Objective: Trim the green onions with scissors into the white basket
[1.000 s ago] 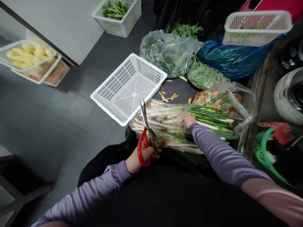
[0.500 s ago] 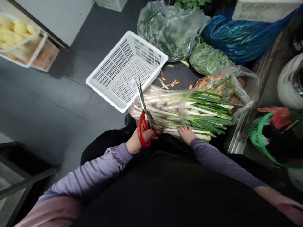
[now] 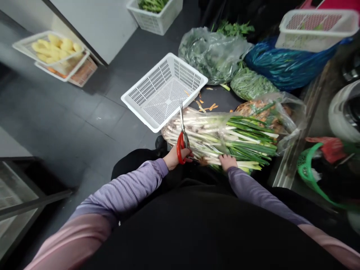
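Note:
A pair of scissors (image 3: pixel 182 129) with red handles is gripped in my left hand (image 3: pixel 174 157), its blades pointing up and away, close together. A large bundle of green onions (image 3: pixel 205 131), partly wrapped in clear plastic, lies in front of me, roots to the left and green tops to the right. The blades reach over the root end. My right hand (image 3: pixel 228 162) is at the near edge of the bundle, its fingers curled over the white stalks; the fingertips are partly hidden.
A white perforated basket (image 3: pixel 131 93) stands on the floor beyond the roots, with orange peelings (image 3: pixel 212 107) nearby. Bagged greens (image 3: pixel 213 52), a blue bag (image 3: pixel 289 67) and a bag of peelings (image 3: pixel 253 107) lie farther back. A green basket (image 3: pixel 306 168) is at right.
The view has shifted, showing more at the far left and top. The scissor blades, apart before, are now closer together. My right hand's fingers, flatter before, are now more curled on the stalks.

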Demonstrator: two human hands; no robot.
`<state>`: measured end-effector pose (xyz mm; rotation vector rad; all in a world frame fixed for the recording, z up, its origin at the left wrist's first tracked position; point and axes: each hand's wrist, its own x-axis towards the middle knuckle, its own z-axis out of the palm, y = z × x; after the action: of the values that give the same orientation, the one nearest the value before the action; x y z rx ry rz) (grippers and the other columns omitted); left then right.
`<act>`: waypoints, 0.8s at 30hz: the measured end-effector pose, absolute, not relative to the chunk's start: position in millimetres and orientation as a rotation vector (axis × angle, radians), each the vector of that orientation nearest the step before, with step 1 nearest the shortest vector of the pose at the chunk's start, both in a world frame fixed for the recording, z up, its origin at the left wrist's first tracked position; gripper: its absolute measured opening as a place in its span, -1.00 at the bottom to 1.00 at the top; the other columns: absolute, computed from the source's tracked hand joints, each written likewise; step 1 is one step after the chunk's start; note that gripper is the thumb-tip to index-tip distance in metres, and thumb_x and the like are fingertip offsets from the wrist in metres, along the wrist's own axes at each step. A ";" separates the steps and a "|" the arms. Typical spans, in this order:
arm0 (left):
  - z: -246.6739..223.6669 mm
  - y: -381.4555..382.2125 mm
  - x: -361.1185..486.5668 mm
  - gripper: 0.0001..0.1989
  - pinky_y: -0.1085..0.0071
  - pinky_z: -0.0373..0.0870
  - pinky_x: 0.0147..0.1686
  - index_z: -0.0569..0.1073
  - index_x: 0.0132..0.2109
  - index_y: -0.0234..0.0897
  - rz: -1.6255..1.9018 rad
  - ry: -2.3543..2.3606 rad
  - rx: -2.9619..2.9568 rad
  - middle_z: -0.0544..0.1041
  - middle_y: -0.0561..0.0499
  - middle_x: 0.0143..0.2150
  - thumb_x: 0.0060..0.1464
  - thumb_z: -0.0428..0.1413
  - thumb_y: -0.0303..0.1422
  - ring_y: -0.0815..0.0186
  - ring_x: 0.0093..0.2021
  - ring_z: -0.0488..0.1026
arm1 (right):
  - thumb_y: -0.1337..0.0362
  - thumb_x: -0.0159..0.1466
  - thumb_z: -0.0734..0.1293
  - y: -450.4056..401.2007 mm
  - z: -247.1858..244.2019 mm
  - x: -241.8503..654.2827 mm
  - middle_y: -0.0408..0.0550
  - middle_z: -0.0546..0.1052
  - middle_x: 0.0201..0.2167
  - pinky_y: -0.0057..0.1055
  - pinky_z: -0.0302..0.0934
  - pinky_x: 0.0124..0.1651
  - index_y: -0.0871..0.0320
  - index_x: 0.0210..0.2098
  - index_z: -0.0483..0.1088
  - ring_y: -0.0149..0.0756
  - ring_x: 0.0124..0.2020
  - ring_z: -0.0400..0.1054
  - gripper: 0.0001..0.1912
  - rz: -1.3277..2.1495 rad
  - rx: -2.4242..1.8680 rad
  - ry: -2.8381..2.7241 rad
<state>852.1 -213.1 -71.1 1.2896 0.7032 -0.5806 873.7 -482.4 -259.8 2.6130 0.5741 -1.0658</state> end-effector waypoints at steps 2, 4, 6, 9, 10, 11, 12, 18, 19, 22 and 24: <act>-72.4 -211.7 848.4 -0.75 0.43 0.50 -0.48 0.29 -0.21 -0.34 -0.576 0.698 1.307 0.40 0.08 -0.44 -0.08 0.08 -0.64 0.34 -0.42 0.49 | 0.42 0.28 0.11 -492.3 -255.6 873.7 0.21 0.39 0.03 -0.13 0.12 0.01 0.15 0.12 0.32 -0.06 0.05 0.29 -0.56 -1.137 2.589 0.520; -74.7 -210.4 843.2 -0.77 0.40 0.51 -0.47 0.29 -0.23 -0.34 -0.576 0.707 1.318 0.40 0.08 -0.45 -0.06 0.09 -0.63 0.34 -0.43 0.48 | 0.41 0.26 0.17 -501.3 -252.3 873.5 0.17 0.40 0.02 -0.14 0.12 0.04 0.15 0.07 0.37 -0.11 0.03 0.31 -0.59 -1.197 2.572 0.498; -77.5 -209.6 837.7 -0.79 0.37 0.51 -0.46 0.28 -0.24 -0.33 -0.595 0.714 1.315 0.39 0.08 -0.46 -0.04 0.10 -0.61 0.34 -0.44 0.48 | 0.39 0.22 0.23 -507.3 -249.1 870.8 0.16 0.39 0.02 -0.19 0.14 0.04 0.17 0.00 0.43 -0.12 0.02 0.33 -0.64 -1.246 2.554 0.488; -81.2 -208.1 831.3 -0.78 0.37 0.51 -0.45 0.29 -0.23 -0.33 -0.649 0.700 1.333 0.40 0.09 -0.47 -0.05 0.12 -0.60 0.34 -0.45 0.47 | 0.39 0.19 0.27 -510.1 -246.4 861.0 0.17 0.37 0.05 -0.29 0.16 0.01 0.18 -0.05 0.45 -0.11 0.08 0.28 -0.67 -1.250 2.550 0.466; -82.2 -207.3 829.7 -0.76 0.39 0.50 -0.44 0.30 -0.23 -0.33 -0.661 0.696 1.349 0.40 0.09 -0.47 -0.06 0.14 -0.60 0.35 -0.45 0.47 | 0.40 0.21 0.25 -510.1 -246.7 857.1 0.18 0.37 0.05 -0.29 0.16 0.02 0.19 -0.04 0.44 -0.11 0.09 0.27 -0.67 -1.234 2.559 0.457; -83.0 -206.4 828.2 -0.75 0.40 0.50 -0.44 0.30 -0.22 -0.32 -0.669 0.695 1.364 0.40 0.09 -0.47 -0.07 0.15 -0.59 0.35 -0.45 0.47 | 0.41 0.22 0.23 -510.1 -247.7 853.4 0.20 0.37 0.05 -0.29 0.15 0.03 0.21 -0.01 0.42 -0.12 0.10 0.26 -0.66 -1.216 2.570 0.447; -83.7 -205.4 826.8 -0.74 0.41 0.49 -0.44 0.30 -0.22 -0.32 -0.673 0.697 1.373 0.40 0.09 -0.47 -0.08 0.15 -0.59 0.35 -0.44 0.47 | 0.42 0.23 0.21 -510.2 -249.4 850.3 0.22 0.37 0.06 -0.28 0.15 0.04 0.23 0.02 0.39 -0.12 0.10 0.27 -0.64 -1.201 2.583 0.437; -90.5 -205.5 825.4 -0.72 0.40 0.51 -0.41 0.28 -0.19 -0.31 -0.682 0.746 1.378 0.40 0.09 -0.45 -0.07 0.16 -0.54 0.36 -0.42 0.48 | 0.44 0.21 0.23 -514.9 -266.8 852.1 0.30 0.33 0.10 -0.15 0.12 0.06 0.27 0.13 0.27 -0.01 0.15 0.22 -0.53 -1.212 2.680 0.395; -92.4 -207.5 827.0 -0.72 0.40 0.51 -0.41 0.28 -0.19 -0.31 -0.695 0.749 1.382 0.40 0.09 -0.45 -0.08 0.17 -0.53 0.36 -0.42 0.48 | 0.44 0.21 0.23 -515.5 -269.4 854.8 0.29 0.34 0.10 -0.13 0.09 0.09 0.27 0.10 0.29 -0.01 0.16 0.20 -0.55 -1.230 2.700 0.404; -98.9 -216.5 833.2 -0.72 0.41 0.51 -0.41 0.30 -0.21 -0.30 -0.716 0.740 1.390 0.40 0.09 -0.46 -0.10 0.18 -0.51 0.36 -0.42 0.49 | 0.43 0.15 0.29 -516.2 -272.3 863.3 0.26 0.37 0.08 -0.13 0.05 0.16 0.26 -0.03 0.40 -0.01 0.18 0.19 -0.62 -1.293 2.774 0.423; -103.0 -223.4 837.6 -0.74 0.40 0.51 -0.43 0.31 -0.22 -0.31 -0.740 0.717 1.387 0.41 0.08 -0.46 -0.10 0.17 -0.50 0.34 -0.42 0.49 | 0.42 0.08 0.35 -518.2 -267.6 870.9 0.21 0.44 0.00 -0.22 0.12 0.11 0.26 -0.12 0.45 -0.05 0.11 0.27 -0.66 -1.357 2.834 0.391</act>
<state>837.6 -223.4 -103.0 1.3870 0.7171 -0.7400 870.9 -518.2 -267.6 2.8339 0.3906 -1.3572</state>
